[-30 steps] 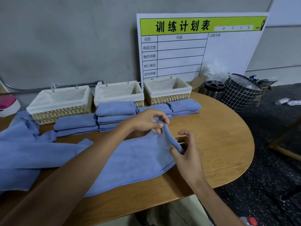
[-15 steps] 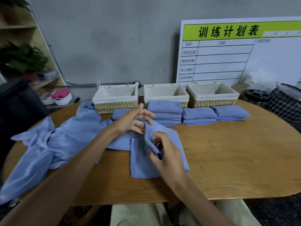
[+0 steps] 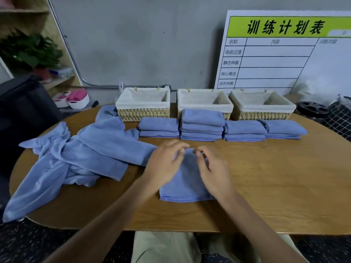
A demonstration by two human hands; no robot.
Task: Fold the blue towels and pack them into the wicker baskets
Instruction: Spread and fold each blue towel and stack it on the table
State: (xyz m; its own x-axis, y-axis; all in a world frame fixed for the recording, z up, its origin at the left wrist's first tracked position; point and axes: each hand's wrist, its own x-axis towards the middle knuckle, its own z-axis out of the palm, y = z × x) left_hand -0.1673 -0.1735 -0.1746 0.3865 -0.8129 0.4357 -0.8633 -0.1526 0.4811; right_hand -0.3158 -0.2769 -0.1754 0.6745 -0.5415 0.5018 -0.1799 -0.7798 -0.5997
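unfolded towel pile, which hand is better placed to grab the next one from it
Left. The left hand lies beside the unfolded towel pile; the right hand sits farther away across the folded towel.

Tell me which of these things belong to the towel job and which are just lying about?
Part of the job:
- folded towel under both hands
- stacks of folded towels
- unfolded towel pile
- three wicker baskets

Just lying about:
- schedule board
- potted plant
- pink-and-white bowls
- wire bin
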